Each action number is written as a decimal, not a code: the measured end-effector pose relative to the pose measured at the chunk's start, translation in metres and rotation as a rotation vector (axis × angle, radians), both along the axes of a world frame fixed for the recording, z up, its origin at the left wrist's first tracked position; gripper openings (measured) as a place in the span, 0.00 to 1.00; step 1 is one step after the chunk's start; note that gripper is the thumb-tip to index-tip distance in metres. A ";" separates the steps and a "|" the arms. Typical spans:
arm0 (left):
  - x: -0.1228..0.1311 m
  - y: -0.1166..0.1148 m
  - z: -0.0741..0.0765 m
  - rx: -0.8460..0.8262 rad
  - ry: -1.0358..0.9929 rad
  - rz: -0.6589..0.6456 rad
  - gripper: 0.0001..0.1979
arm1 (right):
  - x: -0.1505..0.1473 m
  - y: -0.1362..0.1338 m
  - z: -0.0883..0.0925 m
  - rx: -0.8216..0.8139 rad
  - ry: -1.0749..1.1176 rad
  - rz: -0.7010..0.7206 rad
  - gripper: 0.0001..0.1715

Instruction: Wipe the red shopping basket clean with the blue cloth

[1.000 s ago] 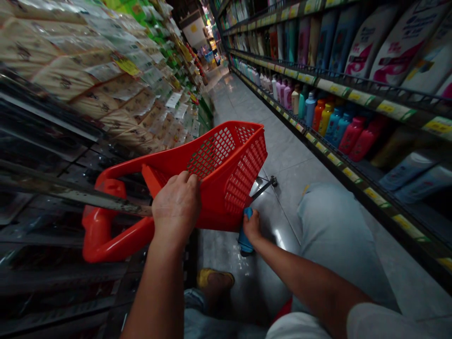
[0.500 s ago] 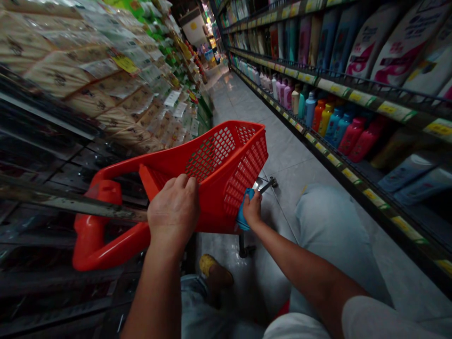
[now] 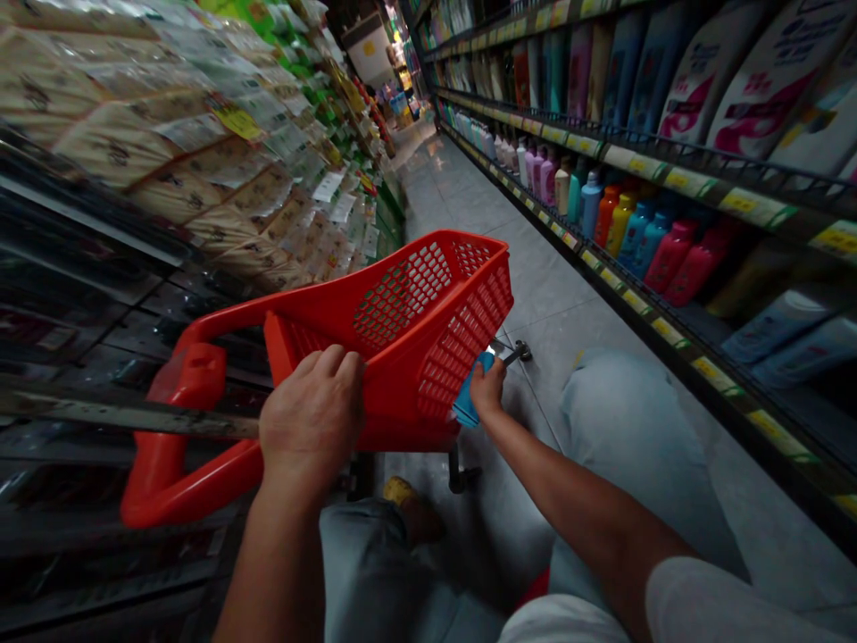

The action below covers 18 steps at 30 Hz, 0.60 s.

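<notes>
Red shopping trolley [image 3: 428,330] clamped in the left hand [image 3: 312,420]; right hand [image 3: 486,388] closed around a blue bottle [image 3: 465,404].

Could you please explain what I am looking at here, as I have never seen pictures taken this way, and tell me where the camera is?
No machine is involved: these are a person's two bare hands, filmed by a camera worn on their head and looking forward and down. All three pictures come from that one camera. The left hand grips the rim of a red plastic shopping trolley basket, and the right hand holds a blue bottle beside it. This is a shop aisle, with shelved bottles on the right, hanging packets on the left and a tiled floor between them.
</notes>
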<state>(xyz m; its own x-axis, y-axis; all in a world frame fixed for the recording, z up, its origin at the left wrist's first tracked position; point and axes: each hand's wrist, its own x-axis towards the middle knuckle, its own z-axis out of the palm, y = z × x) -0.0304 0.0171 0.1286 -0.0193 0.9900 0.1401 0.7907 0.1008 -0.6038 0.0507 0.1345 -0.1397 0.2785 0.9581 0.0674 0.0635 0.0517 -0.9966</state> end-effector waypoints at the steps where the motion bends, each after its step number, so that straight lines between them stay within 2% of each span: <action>1: -0.001 -0.002 0.000 -0.005 0.006 -0.007 0.12 | 0.000 0.002 0.006 -0.002 0.003 -0.008 0.15; 3: -0.003 -0.005 0.000 -0.011 0.010 -0.015 0.11 | 0.000 0.010 0.026 0.071 0.006 0.003 0.17; 5: -0.005 -0.009 0.000 -0.007 0.007 -0.016 0.11 | 0.001 0.017 0.047 0.242 -0.002 0.057 0.19; 7: -0.006 -0.012 0.000 0.004 0.007 -0.030 0.11 | 0.004 0.020 0.056 0.377 -0.017 0.098 0.18; 8: -0.007 -0.013 0.000 0.010 0.009 -0.043 0.11 | 0.006 0.020 0.054 0.376 -0.022 0.089 0.17; 13: -0.012 -0.022 0.000 0.016 0.010 -0.100 0.11 | 0.018 0.033 0.024 0.104 0.000 -0.096 0.17; 15: -0.013 -0.025 0.000 0.025 0.018 -0.102 0.11 | 0.023 0.048 0.027 0.095 0.004 -0.119 0.18; 18: -0.010 -0.026 0.002 0.050 0.000 -0.035 0.15 | 0.030 0.065 0.042 0.222 -0.013 -0.089 0.19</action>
